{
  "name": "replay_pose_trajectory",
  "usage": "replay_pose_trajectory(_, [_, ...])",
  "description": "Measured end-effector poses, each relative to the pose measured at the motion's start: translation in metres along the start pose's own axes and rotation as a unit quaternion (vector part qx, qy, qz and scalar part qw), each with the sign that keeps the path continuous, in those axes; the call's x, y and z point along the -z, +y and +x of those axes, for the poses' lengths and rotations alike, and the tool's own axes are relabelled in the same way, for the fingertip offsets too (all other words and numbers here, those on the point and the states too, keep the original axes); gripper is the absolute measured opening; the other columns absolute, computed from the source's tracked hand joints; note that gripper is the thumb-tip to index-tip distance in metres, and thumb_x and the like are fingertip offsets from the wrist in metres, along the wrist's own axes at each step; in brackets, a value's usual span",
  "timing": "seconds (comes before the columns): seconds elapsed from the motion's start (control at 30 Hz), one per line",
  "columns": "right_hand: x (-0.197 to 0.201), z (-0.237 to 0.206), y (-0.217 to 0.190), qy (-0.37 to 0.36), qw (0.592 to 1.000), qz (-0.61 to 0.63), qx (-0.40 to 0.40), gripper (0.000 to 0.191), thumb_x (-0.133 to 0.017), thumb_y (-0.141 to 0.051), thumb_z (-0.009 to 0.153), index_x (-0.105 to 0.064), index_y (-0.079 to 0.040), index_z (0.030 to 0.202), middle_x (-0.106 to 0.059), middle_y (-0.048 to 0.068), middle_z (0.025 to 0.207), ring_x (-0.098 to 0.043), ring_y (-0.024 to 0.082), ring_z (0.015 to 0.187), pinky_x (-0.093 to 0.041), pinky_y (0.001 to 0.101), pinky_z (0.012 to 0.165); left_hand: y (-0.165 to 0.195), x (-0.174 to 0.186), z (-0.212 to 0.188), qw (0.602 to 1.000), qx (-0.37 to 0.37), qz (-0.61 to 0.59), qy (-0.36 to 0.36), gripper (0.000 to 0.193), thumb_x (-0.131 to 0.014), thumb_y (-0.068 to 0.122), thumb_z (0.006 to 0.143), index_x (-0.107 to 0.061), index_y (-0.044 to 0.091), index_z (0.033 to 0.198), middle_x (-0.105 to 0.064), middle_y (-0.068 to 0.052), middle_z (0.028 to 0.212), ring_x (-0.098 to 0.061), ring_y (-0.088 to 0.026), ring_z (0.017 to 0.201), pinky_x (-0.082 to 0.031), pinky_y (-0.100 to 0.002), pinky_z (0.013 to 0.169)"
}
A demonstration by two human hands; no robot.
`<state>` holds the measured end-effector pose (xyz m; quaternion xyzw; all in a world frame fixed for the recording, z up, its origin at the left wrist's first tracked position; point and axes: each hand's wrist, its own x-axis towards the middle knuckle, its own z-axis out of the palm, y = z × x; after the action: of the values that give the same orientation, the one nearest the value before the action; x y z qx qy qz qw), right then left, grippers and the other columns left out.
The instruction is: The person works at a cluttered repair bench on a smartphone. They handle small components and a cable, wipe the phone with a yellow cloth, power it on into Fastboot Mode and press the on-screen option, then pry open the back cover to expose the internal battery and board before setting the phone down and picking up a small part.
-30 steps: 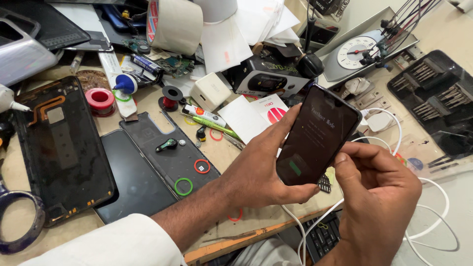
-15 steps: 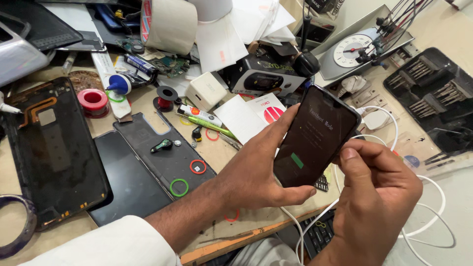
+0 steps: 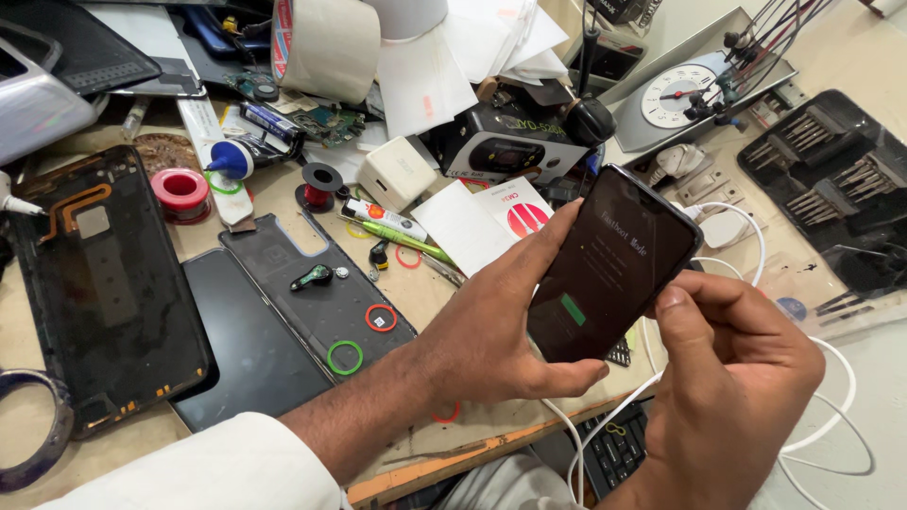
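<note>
Both hands hold a dark smartphone (image 3: pixel 609 269) tilted above the bench edge: the left hand (image 3: pixel 491 331) cups its lower left side with fingers reaching behind, and the right hand (image 3: pixel 732 378) pinches its right edge, thumb on the rim. Most of the left fingers are hidden behind the phone, and its back cannot be seen. Its screen shows faint text and a small green mark, too dim to make out. A white cable (image 3: pixel 812 378) loops right of the phone; where it ends is covered by the right hand. Left of the phone lie a black back cover (image 3: pixel 312 283) with red and green rings on it and a larger opened phone shell (image 3: pixel 104 283). Above the phone sit a tape roll (image 3: pixel 326 42), partly cut off, and a dial gauge (image 3: pixel 675 94). Right of the phone is a black screwdriver bit tray (image 3: pixel 831 189).
</note>
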<state>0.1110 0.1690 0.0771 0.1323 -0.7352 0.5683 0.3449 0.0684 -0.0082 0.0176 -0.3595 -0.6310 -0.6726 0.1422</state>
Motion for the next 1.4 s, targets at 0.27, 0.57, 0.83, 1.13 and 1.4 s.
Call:
replay_pose_trajectory(0.27, [0.0022,-0.0026,-0.0041,0.005,1.0,0.012,-0.017,0.017,-0.07,0.012,0.096,-0.069,0.013,0.113,-0.071,0.014,0.094,-0.068,0.014,0.088,-0.054,0.0236,0.087,0.0016,0.0001,-0.0027,1.0,-0.002,0.023,0.001,0.12,-0.087,0.032,0.077,-0.015,0.004,0.169,-0.055,-0.022,0.15,-0.062,-0.03,0.139,-0.049,-0.038,0.118])
replay_pose_trajectory(0.57, [0.0046,-0.0029,-0.0073,0.001,1.0,0.002,-0.027,0.012,-0.068,0.015,0.097,-0.068,0.016,0.109,-0.07,0.014,0.092,-0.066,0.013,0.082,-0.052,0.022,0.083,0.0015,-0.0008,-0.003,1.0,-0.017,0.024,-0.002,0.121,-0.086,0.032,0.078,-0.013,0.003,0.17,-0.053,-0.023,0.154,-0.06,-0.031,0.14,-0.049,-0.038,0.12])
replay_pose_trajectory(0.83, [0.0062,-0.0026,-0.0056,-0.005,1.0,0.008,-0.024,0.01,-0.067,0.016,0.097,-0.068,0.016,0.108,-0.069,0.015,0.093,-0.066,0.014,0.082,-0.052,0.0228,0.084,0.0006,-0.0011,-0.0038,1.0,-0.011,0.008,-0.002,0.12,-0.086,0.032,0.078,-0.014,0.003,0.17,-0.053,-0.021,0.154,-0.061,-0.031,0.142,-0.048,-0.038,0.121])
replay_pose_trajectory(1.13, [0.0071,-0.0009,-0.0078,-0.019,0.999,0.02,-0.027,0.014,-0.066,0.015,0.099,-0.066,0.016,0.113,-0.07,0.019,0.095,-0.071,0.019,0.091,-0.058,0.0274,0.091,-0.0009,-0.0029,-0.0036,0.999,-0.026,0.045,0.005,0.123,-0.086,0.035,0.078,-0.011,0.004,0.17,-0.052,-0.023,0.154,-0.059,-0.033,0.141,-0.049,-0.038,0.118])
replay_pose_trajectory(1.4, [0.0058,-0.0019,-0.0044,-0.01,1.0,0.007,-0.017,0.009,-0.068,0.016,0.1,-0.068,0.016,0.109,-0.07,0.016,0.096,-0.068,0.016,0.086,-0.056,0.0259,0.09,-0.0022,-0.0029,-0.0042,1.0,-0.02,0.011,0.002,0.121,-0.085,0.033,0.079,-0.011,0.004,0.171,-0.051,-0.022,0.156,-0.06,-0.032,0.142,-0.048,-0.038,0.121])
